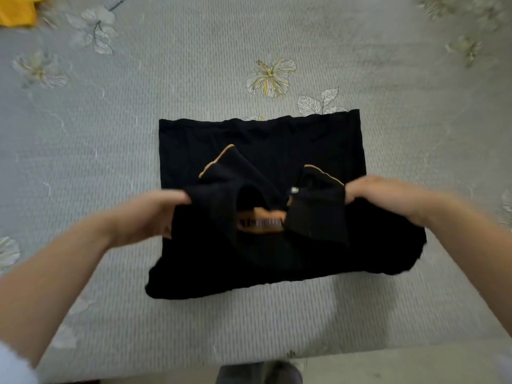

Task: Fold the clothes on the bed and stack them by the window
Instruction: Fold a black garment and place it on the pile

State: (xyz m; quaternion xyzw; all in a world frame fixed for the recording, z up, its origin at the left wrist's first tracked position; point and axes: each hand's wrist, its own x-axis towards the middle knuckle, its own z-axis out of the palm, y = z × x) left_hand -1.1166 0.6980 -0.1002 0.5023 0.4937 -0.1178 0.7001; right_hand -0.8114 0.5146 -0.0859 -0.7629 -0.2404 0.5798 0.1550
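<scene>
sleeve (12, 364): white, short (edge only) | left hand (149, 214), right hand (388, 200): bare

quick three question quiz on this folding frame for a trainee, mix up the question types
1. True or false: the left hand and the right hand each grip the black garment.
2. Where is the yellow cloth? A) top-left corner of the view B) on the black garment C) under the right hand
3. Fill in: the folded-in sleeve cuffs have ___ trim.
Key: 1 true; 2 A; 3 orange.
</scene>
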